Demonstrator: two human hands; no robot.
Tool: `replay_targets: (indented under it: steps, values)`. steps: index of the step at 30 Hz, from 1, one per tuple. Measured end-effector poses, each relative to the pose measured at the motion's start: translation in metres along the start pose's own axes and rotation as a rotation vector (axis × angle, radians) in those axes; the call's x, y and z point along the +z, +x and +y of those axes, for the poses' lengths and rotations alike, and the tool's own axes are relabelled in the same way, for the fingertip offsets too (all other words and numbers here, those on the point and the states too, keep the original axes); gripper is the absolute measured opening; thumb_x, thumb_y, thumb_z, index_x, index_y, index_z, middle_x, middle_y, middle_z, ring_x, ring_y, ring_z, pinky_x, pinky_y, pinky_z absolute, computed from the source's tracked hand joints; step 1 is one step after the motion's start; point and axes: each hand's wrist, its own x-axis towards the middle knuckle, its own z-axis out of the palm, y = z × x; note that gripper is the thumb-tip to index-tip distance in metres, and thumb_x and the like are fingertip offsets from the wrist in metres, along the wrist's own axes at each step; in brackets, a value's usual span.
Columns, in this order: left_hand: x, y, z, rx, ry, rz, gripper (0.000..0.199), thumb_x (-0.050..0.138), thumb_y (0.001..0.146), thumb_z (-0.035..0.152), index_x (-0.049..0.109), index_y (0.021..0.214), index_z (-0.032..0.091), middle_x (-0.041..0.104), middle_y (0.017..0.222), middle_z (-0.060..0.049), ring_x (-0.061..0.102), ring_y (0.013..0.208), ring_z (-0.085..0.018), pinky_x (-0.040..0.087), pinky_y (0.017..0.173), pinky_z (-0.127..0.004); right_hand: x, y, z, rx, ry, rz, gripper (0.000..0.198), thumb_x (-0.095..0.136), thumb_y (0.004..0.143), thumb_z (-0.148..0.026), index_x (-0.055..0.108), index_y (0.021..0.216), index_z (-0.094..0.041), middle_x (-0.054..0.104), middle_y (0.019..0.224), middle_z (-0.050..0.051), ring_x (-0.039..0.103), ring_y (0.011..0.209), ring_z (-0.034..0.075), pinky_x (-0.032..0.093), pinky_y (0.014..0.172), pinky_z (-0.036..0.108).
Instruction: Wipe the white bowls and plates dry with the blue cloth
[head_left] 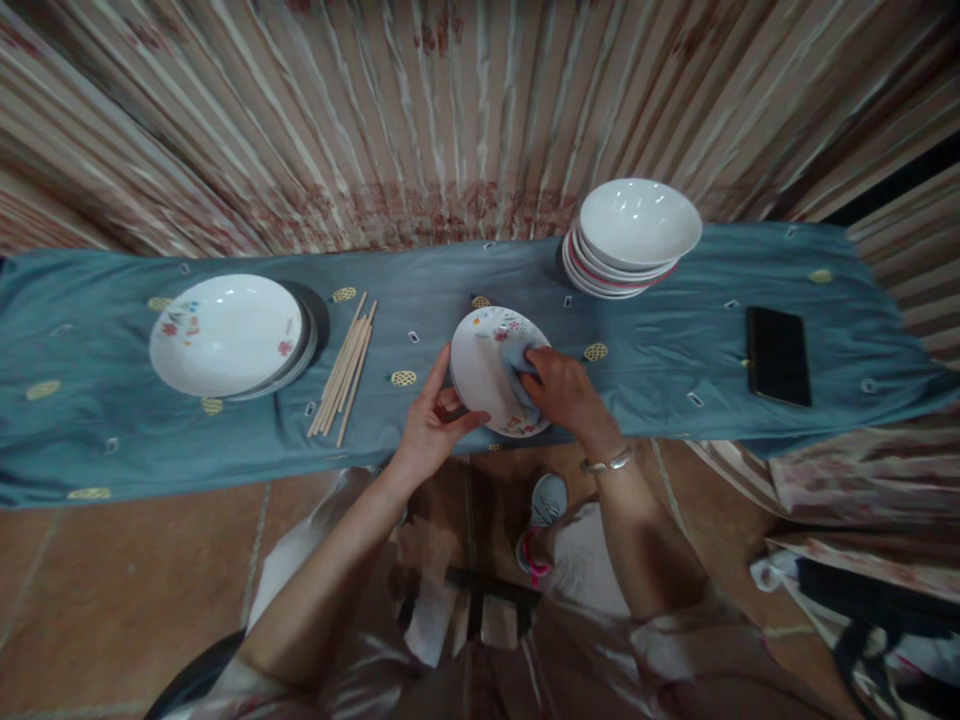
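Note:
A white plate with a floral rim (477,368) is in front of me at the middle of the table. My left hand (433,422) grips its left edge, thumb over the rim and fingers along the side. A pale blue-grey cloth (517,358) lies pressed against the plate's inner face. Bunched around that cloth is my right hand (561,388), with a silver bracelet on the wrist. Part of the cloth is hidden under the fingers.
Stacked floral plates (232,335) stand at the left, beside several wooden chopsticks (346,372). A stack of white bowls (637,225) sits at the back right. A dark phone-like object (778,355) lies farther right on the blue tablecloth (420,280). Pleated curtains (450,110) hang behind.

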Motion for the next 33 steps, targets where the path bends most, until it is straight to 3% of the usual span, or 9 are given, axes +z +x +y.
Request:
replay_targets:
  steps: [5,9,15,20,24,28,33]
  values:
    - [-0.001,0.001,0.0,-0.011,-0.004,0.009,0.126,0.092,0.064,0.032,0.015,0.163,0.029,0.078,0.104,-0.006,0.074,0.101,-0.027,0.057,0.098,-0.047,-0.006,-0.007,0.005,-0.023,-0.045,-0.039,0.022,0.052,0.091,-0.015,0.064,0.108,-0.014,0.072,0.107,0.015,0.064,0.097,0.027,0.044,0.082,0.034]
    - [-0.002,0.003,-0.001,-0.013,-0.023,0.005,0.126,0.093,0.063,0.033,0.016,0.163,0.029,0.078,0.101,-0.006,0.075,0.097,-0.026,0.058,0.096,-0.046,-0.02,-0.008,0.006,-0.049,-0.009,-0.179,0.011,0.056,0.088,-0.018,0.066,0.092,-0.019,0.07,0.086,0.009,0.062,0.08,0.023,0.038,0.07,0.031]
    - [-0.003,0.005,0.0,-0.028,-0.03,0.013,0.125,0.092,0.063,0.032,0.017,0.162,0.032,0.078,0.094,-0.003,0.075,0.088,-0.025,0.062,0.086,-0.042,-0.035,-0.01,0.0,-0.085,0.231,-0.29,0.012,0.06,0.084,-0.018,0.06,0.073,-0.021,0.059,0.066,0.0,0.05,0.061,0.015,0.03,0.06,0.028]
    - [-0.004,0.006,0.004,-0.068,-0.051,0.031,0.125,0.093,0.063,0.032,0.016,0.162,0.033,0.078,0.087,0.0,0.073,0.075,-0.019,0.062,0.074,-0.033,-0.037,-0.013,-0.013,-0.156,0.489,-0.395,0.007,0.057,0.085,-0.019,0.06,0.079,-0.018,0.054,0.066,-0.005,0.046,0.06,0.01,0.03,0.059,0.024]
    - [-0.006,0.008,0.002,-0.095,-0.08,0.049,0.127,0.092,0.062,0.036,0.014,0.163,0.033,0.079,0.093,-0.002,0.074,0.077,-0.02,0.063,0.072,-0.033,-0.036,-0.015,-0.021,-0.191,0.629,-0.402,0.009,0.061,0.085,-0.026,0.06,0.082,-0.017,0.057,0.073,-0.005,0.047,0.065,0.01,0.033,0.06,0.022]
    - [-0.007,0.01,0.0,-0.127,-0.135,0.08,0.132,0.093,0.059,0.036,0.011,0.163,0.032,0.08,0.098,-0.003,0.075,0.08,-0.021,0.064,0.074,-0.035,-0.038,-0.016,-0.026,-0.188,0.595,-0.379,0.019,0.069,0.083,-0.035,0.061,0.086,-0.017,0.059,0.079,-0.004,0.049,0.068,0.011,0.034,0.063,0.023]
    - [-0.006,0.01,-0.001,-0.145,-0.166,0.09,0.131,0.093,0.06,0.036,0.012,0.163,0.031,0.08,0.098,-0.003,0.076,0.083,-0.022,0.064,0.077,-0.034,-0.042,-0.021,-0.04,-0.203,0.361,-0.302,0.003,0.062,0.083,-0.018,0.06,0.085,-0.019,0.064,0.083,0.0,0.055,0.075,0.015,0.036,0.07,0.026]
